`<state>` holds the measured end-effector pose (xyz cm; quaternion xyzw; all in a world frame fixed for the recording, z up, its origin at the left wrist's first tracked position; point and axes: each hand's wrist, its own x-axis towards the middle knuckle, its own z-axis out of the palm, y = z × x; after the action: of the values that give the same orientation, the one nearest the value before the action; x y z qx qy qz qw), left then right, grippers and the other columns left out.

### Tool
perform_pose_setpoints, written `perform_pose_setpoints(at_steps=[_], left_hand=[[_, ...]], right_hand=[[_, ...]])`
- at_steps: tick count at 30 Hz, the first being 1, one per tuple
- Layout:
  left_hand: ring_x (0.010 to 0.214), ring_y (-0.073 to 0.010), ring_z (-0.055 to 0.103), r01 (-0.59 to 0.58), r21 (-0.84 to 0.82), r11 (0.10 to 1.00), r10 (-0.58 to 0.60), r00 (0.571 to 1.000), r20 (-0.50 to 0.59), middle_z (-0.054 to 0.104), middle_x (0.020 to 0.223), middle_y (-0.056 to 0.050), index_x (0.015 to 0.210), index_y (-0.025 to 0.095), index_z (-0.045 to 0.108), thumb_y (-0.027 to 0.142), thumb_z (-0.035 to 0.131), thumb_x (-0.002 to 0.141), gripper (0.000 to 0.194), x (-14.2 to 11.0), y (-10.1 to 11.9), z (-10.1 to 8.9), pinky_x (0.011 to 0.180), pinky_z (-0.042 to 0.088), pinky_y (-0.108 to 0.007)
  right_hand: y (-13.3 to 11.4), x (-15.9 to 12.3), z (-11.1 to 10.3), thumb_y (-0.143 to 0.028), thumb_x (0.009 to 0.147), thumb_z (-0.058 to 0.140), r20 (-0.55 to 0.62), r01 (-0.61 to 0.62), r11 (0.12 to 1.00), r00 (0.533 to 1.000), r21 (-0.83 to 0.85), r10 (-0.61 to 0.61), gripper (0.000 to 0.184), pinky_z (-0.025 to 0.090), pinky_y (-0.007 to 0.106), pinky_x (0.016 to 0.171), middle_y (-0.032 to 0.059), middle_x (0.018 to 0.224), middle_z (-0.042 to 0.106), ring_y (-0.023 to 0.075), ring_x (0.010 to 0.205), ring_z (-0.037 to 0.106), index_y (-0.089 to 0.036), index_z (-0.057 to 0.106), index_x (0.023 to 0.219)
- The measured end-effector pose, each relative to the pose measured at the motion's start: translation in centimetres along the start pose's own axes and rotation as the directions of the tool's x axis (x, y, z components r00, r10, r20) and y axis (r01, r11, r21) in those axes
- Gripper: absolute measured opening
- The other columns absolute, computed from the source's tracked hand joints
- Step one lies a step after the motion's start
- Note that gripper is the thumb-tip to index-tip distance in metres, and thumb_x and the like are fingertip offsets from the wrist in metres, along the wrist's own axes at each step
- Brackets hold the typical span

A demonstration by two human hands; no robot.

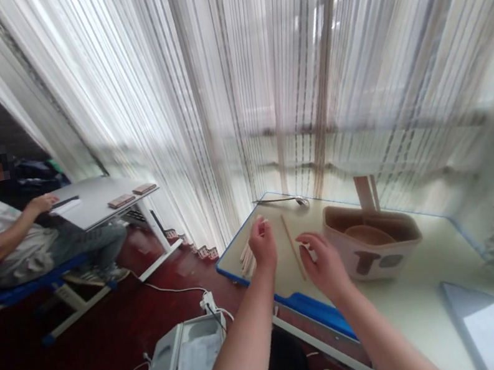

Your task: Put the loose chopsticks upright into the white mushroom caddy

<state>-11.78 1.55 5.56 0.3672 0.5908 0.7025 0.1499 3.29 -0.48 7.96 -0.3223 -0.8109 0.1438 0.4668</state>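
My left hand hovers over the near left corner of a pale table with blue edging, fingers closed around several thin wooden sticks that fan out to its left. My right hand is just right of it, fingers curled on a small pale piece I cannot make out. One loose wooden stick lies on the table between the two hands. A beige tub holding a round wooden piece stands right of my right hand.
A tablet or dark screen lies at the near right. Sheer curtains hang behind the table. A cable lies at the far edge. A seated person works at another desk at left. A grey box sits on the red floor.
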Motion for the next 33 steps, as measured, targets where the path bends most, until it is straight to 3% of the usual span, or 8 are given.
perform_pose_setpoints(at_steps=[1,6,12,15,21,25,28,33], left_hand=[[0.09,-0.0166,0.057,-0.038,0.049,0.998,0.041,0.998,-0.057,0.061,0.102,-0.009,0.108,0.017,0.054,0.038,0.042,0.081,0.036,-1.0,-0.5,-0.3,0.075,0.044,-0.028],[0.085,-0.0186,0.057,-0.134,0.18,0.974,0.122,0.989,0.08,0.062,0.094,-0.01,0.104,0.017,0.058,0.033,0.044,0.081,0.031,-4.4,-1.9,0.0,0.076,0.045,-0.031],[0.091,-0.0209,0.056,-0.06,0.186,0.981,0.032,0.988,0.149,0.061,0.099,-0.011,0.111,0.019,0.054,0.03,0.038,0.084,0.034,-4.0,-2.3,0.3,0.079,0.045,-0.037],[0.089,-0.0212,0.057,-0.043,0.207,0.977,-0.001,0.978,0.208,0.062,0.098,-0.011,0.106,0.018,0.057,0.03,0.041,0.083,0.031,-4.0,-2.3,0.3,0.079,0.045,-0.037],[0.082,-0.02,0.059,-0.071,0.219,0.973,0.012,0.966,0.26,0.063,0.093,-0.011,0.104,0.017,0.059,0.029,0.046,0.081,0.029,-4.4,-2.5,0.6,0.078,0.046,-0.036],[0.084,-0.0192,0.059,-0.013,0.167,0.986,-0.021,0.98,0.198,0.062,0.099,-0.012,0.108,0.015,0.055,0.031,0.046,0.081,0.032,-4.1,-3.1,0.6,0.076,0.048,-0.035],[0.078,-0.0174,0.061,-0.002,0.124,0.992,-0.022,0.981,0.194,0.062,0.095,-0.013,0.113,0.013,0.051,0.035,0.044,0.083,0.038,-4.0,-3.5,0.7,0.07,0.05,-0.033],[0.075,-0.0154,0.062,-0.025,0.026,0.999,0.019,0.975,0.221,0.063,0.087,-0.009,0.102,0.015,0.055,0.041,0.042,0.084,0.035,-4.0,-3.6,0.9,0.063,0.053,-0.028]], right_hand=[[1.0,-0.6,1.5,-0.02,0.081,0.04,0.043,-0.03,0.999,0.999,-0.037,0.032,0.025,0.043,0.034,0.086,0.0089,0.103,0.058,0.0196,0.096,0.054,-0.019,0.058,0.099],[4.4,-2.5,4.9,-0.021,0.079,0.043,0.21,-0.087,0.953,0.966,-0.291,0.152,0.026,0.041,0.035,0.085,0.0116,0.099,0.062,0.0228,0.093,0.055,-0.015,0.064,0.094],[4.6,-3.1,4.5,-0.019,0.082,0.038,0.13,-0.155,0.847,0.958,-0.509,0.254,0.027,0.042,0.031,0.072,0.0114,0.081,0.066,0.0222,0.081,0.059,-0.017,0.065,0.085],[4.9,-3.4,4.3,-0.018,0.082,0.037,0.059,-0.22,0.83,0.955,-0.512,0.29,0.029,0.043,0.031,0.071,0.0127,0.086,0.066,0.0229,0.082,0.06,-0.015,0.064,0.094],[5.3,-3.6,4.4,-0.017,0.084,0.034,0.091,-0.249,0.809,0.934,-0.532,0.347,0.032,0.042,0.035,0.073,0.0171,0.087,0.064,0.0261,0.084,0.059,-0.011,0.064,0.093],[5.3,-3.6,4.2,-0.017,0.086,0.028,0.042,-0.29,0.833,0.936,-0.471,0.349,0.037,0.042,0.037,0.078,0.019,0.095,0.062,0.0266,0.091,0.058,-0.007,0.06,0.102],[5.6,-3.7,3.7,-0.023,0.087,0.027,0.01,-0.322,0.9,0.941,-0.295,0.339,0.04,0.042,0.036,0.082,0.0166,0.099,0.062,0.0247,0.095,0.056,-0.009,0.059,0.105],[6.6,-3.8,3.4,-0.027,0.084,0.033,0.125,-0.284,0.958,0.95,-0.033,0.286,0.034,0.044,0.034,0.081,0.0098,0.095,0.063,0.0211,0.092,0.057,-0.015,0.062,0.098]])
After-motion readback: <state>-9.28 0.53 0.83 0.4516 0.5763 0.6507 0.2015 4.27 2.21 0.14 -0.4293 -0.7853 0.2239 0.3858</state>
